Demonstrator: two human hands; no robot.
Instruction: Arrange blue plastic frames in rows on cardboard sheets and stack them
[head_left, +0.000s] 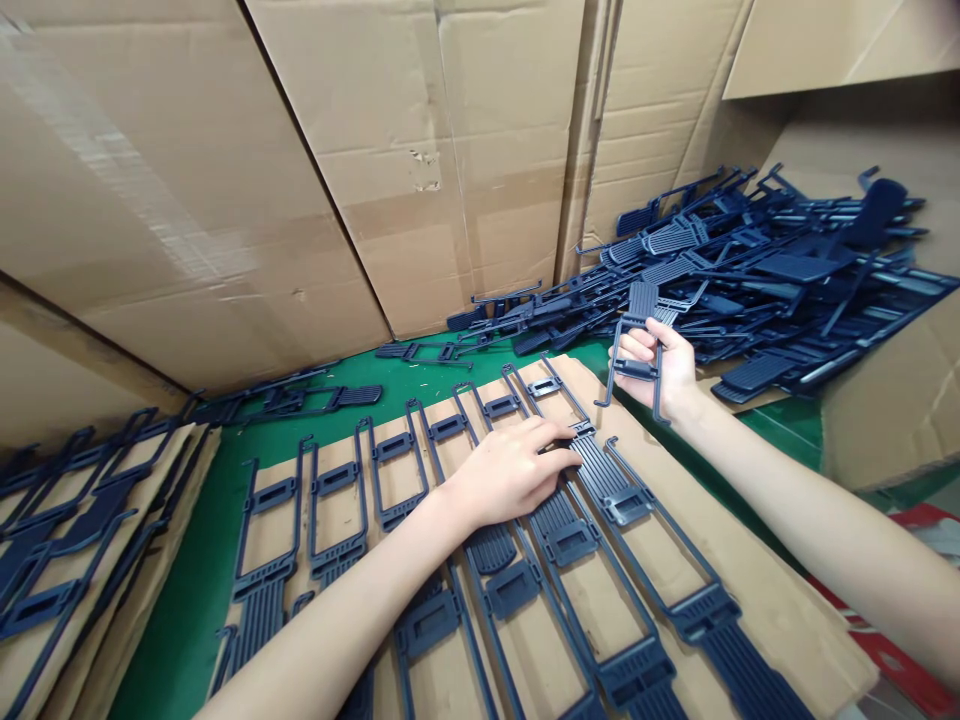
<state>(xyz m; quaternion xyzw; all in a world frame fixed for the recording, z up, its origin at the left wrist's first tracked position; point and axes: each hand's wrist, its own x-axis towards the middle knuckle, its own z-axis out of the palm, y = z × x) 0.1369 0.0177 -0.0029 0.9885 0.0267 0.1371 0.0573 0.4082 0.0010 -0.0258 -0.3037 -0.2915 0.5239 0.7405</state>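
My right hand is raised over the far right corner of the cardboard sheet. Its fingers are closed around a dark blue plastic frame with a ribbed paddle end, whose two bent legs hang down. Over the sheet, my left hand has its thumb and fingertips closed at the top of another ribbed plastic frame lying there. Several similar frames, such as the one at the left, lie side by side in rows; my left forearm hides part of them.
A large tangled heap of the same dark blue frames fills the back right. Cardboard walls stand behind the green surface. At the left is a stack of cardboard sheets with frames on top. A few loose frames lie along the wall.
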